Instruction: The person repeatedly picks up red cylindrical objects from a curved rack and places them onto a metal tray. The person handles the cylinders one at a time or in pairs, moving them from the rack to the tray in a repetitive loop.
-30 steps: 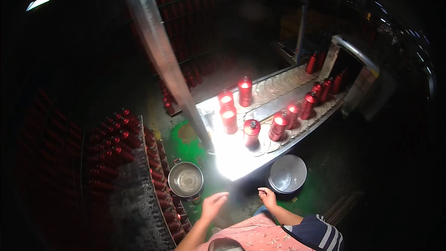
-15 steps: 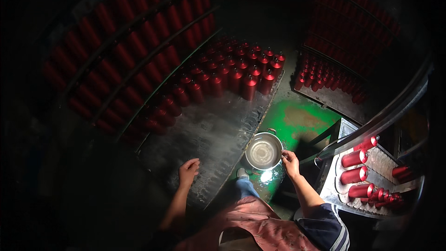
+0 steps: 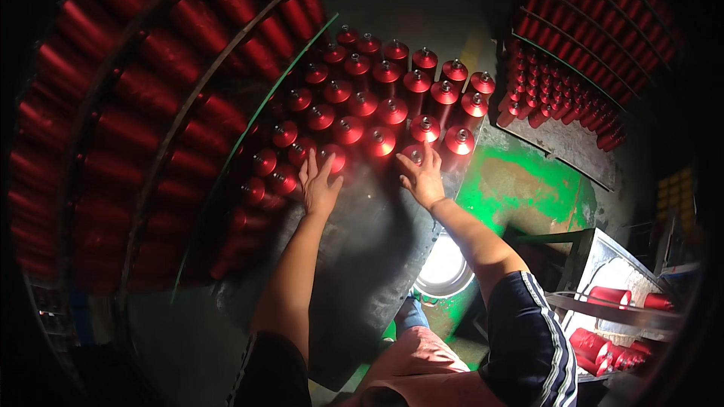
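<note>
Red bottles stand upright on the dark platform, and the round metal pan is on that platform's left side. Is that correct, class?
Wrong side: the head view shows the round metal pan to the right of the dark platform, where red bottles do stand upright.

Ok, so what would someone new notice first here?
Probably the glossy red bottles crowded upright at the centre, with the left hand and right hand spread at their near edge. Next might come the brightly lit metal basin, lower middle, and the vivid green floor right of the bottles.
</note>
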`<state>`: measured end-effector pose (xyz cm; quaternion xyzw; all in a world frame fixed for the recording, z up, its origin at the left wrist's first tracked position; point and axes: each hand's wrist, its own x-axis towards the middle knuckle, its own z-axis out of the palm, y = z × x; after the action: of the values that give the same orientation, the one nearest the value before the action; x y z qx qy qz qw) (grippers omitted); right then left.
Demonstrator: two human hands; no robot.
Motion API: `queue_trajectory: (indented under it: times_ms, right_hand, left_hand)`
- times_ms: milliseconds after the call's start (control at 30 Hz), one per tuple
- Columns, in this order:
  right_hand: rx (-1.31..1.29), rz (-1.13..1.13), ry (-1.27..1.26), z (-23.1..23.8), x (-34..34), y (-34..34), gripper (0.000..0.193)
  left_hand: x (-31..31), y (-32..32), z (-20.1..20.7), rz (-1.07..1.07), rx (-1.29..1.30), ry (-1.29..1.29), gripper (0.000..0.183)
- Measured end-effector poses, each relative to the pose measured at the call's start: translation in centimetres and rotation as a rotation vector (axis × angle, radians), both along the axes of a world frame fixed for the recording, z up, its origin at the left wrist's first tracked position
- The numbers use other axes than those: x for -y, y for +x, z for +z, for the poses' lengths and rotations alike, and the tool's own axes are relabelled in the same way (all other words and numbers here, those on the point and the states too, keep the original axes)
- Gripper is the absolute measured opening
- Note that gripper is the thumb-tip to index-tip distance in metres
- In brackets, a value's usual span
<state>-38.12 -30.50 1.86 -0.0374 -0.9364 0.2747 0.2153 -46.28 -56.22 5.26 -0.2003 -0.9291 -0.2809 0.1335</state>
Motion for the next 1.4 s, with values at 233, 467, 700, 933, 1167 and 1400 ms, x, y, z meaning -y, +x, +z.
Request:
queue_trajectory:
  times_ms: [233,467,700,933,1167,1400]
  right_hand:
    - [-0.069,-0.029,-0.051,-0.3,-0.6,-1.3,0.051]
    - [-0.098,-0.013,-0.165,-0.6,-2.3,0.7,0.051]
    - [-0.245,-0.259,-0.821,-1.0,-5.3,15.4,0.054]
    - [-0.278,-0.264,-1.901,4.1,-5.6,29.9,0.047]
    - [-0.134,-0.155,-2.598,4.6,-4.4,32.2,0.032]
    - [-0.123,-0.202,-2.658,3.0,-5.0,32.6,0.056]
  left_hand:
    - [-4.2,-3.3,-3.8,0.100,-0.138,-0.088,0.060]
    - [-3.0,-0.3,-4.0,-0.003,-0.076,-0.086,0.055]
    - [2.8,11.0,-3.7,-0.163,0.489,0.646,0.054]
    - [-0.7,23.6,-2.0,-0.374,1.155,1.225,0.058]
    - [-8.0,28.7,-7.9,-0.432,2.102,1.747,0.053]
    - [-12.8,30.3,-7.7,-0.581,2.352,1.882,0.052]
